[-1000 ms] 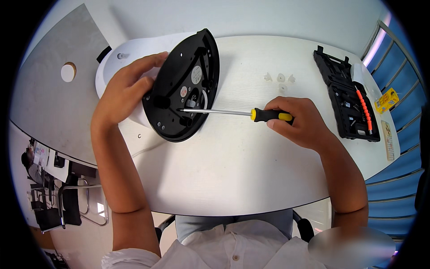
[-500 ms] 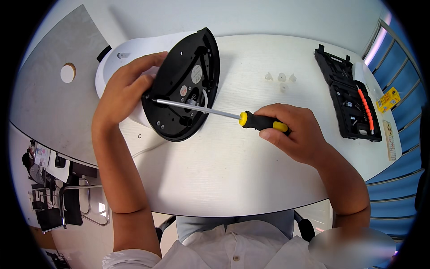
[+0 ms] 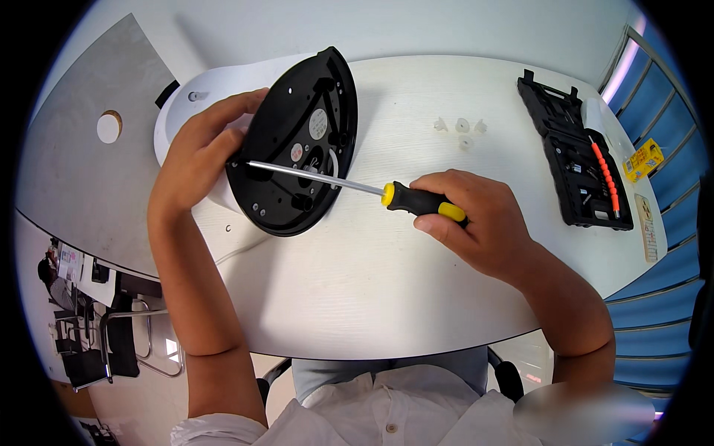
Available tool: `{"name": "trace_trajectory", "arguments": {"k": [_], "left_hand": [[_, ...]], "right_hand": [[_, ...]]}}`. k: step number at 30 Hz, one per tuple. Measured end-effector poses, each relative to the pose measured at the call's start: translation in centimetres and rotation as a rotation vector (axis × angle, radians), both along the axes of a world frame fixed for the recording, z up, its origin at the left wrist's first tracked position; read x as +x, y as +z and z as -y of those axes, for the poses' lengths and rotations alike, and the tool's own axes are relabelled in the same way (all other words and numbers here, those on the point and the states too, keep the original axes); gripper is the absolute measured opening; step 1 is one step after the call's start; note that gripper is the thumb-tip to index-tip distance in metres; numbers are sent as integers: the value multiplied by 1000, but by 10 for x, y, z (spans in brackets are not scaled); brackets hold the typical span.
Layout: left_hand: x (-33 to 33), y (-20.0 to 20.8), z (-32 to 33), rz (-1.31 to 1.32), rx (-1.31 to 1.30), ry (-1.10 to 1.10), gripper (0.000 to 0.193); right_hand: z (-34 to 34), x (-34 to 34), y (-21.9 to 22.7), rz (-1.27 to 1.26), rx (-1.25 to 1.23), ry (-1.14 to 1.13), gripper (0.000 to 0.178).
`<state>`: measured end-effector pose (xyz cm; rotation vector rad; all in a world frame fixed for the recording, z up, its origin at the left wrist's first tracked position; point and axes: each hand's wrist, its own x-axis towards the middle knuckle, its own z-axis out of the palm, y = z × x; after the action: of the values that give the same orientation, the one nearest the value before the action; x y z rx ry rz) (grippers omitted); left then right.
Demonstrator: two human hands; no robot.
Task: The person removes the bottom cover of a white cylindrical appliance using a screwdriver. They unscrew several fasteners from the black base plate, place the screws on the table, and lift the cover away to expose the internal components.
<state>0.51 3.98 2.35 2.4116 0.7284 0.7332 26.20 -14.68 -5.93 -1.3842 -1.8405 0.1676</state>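
Observation:
A white appliance [image 3: 286, 67] with a rounded body lies on its side on the white table, its black base [image 3: 277, 119] tilted up toward me. My left hand [image 3: 195, 152] is closed around the appliance beside the base's left edge, its fingertips partly hidden behind it. My right hand [image 3: 476, 219] grips a screwdriver [image 3: 416, 201] by its black and yellow handle. The long metal shaft crosses the base, and its tip meets the left edge close to my left hand. Whether a screw sits under the tip is too small to tell.
Several small translucent rubber feet [image 3: 462, 125] lie right of the appliance. An open black tool case [image 3: 554, 160] holds bits and an orange flexible shaft [image 3: 606, 175]. Next to it is a yellow box [image 3: 644, 160]. A pale cable [image 3: 242, 250] trails from the appliance; metal railings stand at the right.
The view has shifted slightly. My right hand and the screwdriver have moved a little left, and the base has shifted slightly the same way. Both hands keep their grips.

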Motion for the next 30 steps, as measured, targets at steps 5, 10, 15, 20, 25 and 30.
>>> {"name": "trace_trajectory", "arguments": {"k": [5,10,15,20,25,30], "left_hand": [[-3,-3,-5,3,-5,-6,50],[-4,-3,-8,-21,11,-28,51],[-5,-3,-8,-15,-15,-61,52],[-4,-2,-9,-5,-33,-81,53],[-5,-4,-8,-30,9,-35,53],[-4,-4,-4,-3,3,-12,53]], "right_hand": [[1,-1,2,25,-3,-14,29],[5,-5,8,138,42,-73,30],[12,-10,13,232,245,-102,33],[20,2,29,-319,-26,145,36],[24,1,32,-380,-53,158,28],[27,-9,32,-138,-36,36,23]]}}
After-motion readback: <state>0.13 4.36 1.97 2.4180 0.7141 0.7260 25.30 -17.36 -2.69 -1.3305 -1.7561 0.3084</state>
